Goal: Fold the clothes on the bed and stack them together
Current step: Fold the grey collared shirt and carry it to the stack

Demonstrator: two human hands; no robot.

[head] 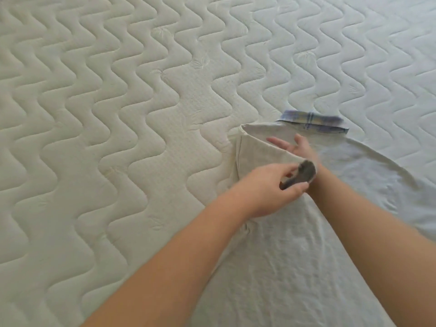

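Note:
A white shirt [283, 256] with a blue plaid collar [313, 120] lies flat on the mattress, its collar away from me. One sleeve [257, 152] is folded across the shoulder area. My left hand [271, 192] pinches the sleeve's grey-lined cuff [306, 172] between thumb and fingers. My right hand [290, 145] lies just beyond the cuff with fingers straight and pointing left, at the sleeve's fold line below the collar. My right forearm crosses the shirt's body and hides part of it.
The quilted cream mattress [106, 126] with a wavy stitch pattern fills the view to the left and behind the shirt. No other garments or stack are in view. The shirt's right side [377, 185] spreads toward the frame's right edge.

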